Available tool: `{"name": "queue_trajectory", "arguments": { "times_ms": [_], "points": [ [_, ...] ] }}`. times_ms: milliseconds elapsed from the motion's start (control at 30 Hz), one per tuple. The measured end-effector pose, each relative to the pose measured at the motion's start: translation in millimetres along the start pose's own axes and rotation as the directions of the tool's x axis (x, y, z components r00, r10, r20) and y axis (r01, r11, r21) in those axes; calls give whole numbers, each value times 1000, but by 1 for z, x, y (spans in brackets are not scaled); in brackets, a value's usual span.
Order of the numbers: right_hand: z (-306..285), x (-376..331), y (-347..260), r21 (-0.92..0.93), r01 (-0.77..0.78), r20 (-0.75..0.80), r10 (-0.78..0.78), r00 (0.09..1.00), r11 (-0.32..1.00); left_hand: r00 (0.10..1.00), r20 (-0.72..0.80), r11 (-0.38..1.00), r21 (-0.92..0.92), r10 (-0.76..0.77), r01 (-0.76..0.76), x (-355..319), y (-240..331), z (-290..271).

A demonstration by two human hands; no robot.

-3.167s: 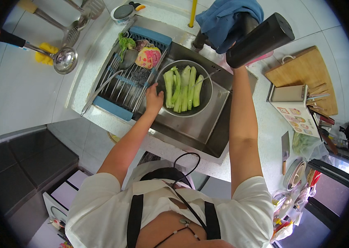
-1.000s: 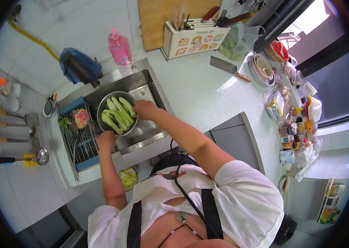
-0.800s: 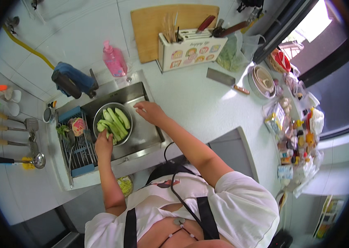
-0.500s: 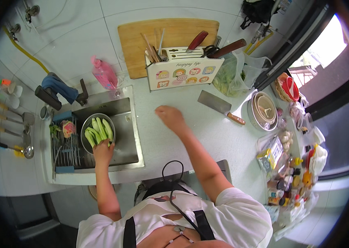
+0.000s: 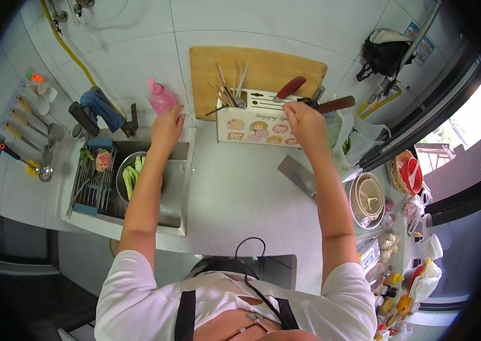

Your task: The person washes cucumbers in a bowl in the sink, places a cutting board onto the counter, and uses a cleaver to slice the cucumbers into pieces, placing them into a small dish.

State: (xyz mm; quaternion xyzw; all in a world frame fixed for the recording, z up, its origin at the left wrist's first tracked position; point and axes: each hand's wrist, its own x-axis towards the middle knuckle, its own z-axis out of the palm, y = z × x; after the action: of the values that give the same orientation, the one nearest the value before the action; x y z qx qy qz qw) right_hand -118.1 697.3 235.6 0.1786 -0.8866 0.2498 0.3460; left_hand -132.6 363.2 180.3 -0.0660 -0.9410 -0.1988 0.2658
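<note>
Both arms are stretched up the frame over the desk (image 5: 234,196). The left hand (image 5: 167,129) is up left of centre, just by the pink pump bottle (image 5: 162,100). Its grip looks loosely curled, but I can't tell if it's pinching anything. The right hand (image 5: 307,126) is right of centre, in front of the right end of the white knife rack (image 5: 252,118); fingers are bent in, and I can't tell whether that grip is closed on something or just overlapping the rack from this angle. Rack's at upper centre, with a red-handled knife (image 5: 291,87) sticking out and a wooden cutting board (image 5: 269,65) upright behind it. A cleaver (image 5: 296,171) lies below, partly hidden by the right forearm. Over left, the sink (image 5: 173,196) has a bowl (image 5: 119,183) of green stalks (image 5: 129,181), partly covered by the left forearm.
</note>
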Motion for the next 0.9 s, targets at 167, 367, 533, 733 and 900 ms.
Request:
{"name": "queue_trajectory", "arguments": {
  "times_ms": [167, 367, 533, 733, 900],
  "points": [
    [6, 55, 19, -293, -8, 146, 53, 988, 956, 977, -108, 981, -30, 186, -190, 73, 4, 20],
    [55, 112, 53, -499, 55, 242, 78, 967, 865, 913, -156, 926, 78, 376, -368, 131, -1, 46],
    [86, 144, 69, -486, 45, 268, 99, 958, 873, 876, -158, 882, 216, 456, -420, 168, -19, 58],
    [103, 138, 85, -559, 35, 266, 139, 954, 829, 916, -58, 911, 143, 398, -387, 177, -23, 56],
    [95, 137, 66, -658, 110, 290, 116, 950, 745, 923, -88, 905, 252, 375, -343, 168, 1, 41]
  ]
}}
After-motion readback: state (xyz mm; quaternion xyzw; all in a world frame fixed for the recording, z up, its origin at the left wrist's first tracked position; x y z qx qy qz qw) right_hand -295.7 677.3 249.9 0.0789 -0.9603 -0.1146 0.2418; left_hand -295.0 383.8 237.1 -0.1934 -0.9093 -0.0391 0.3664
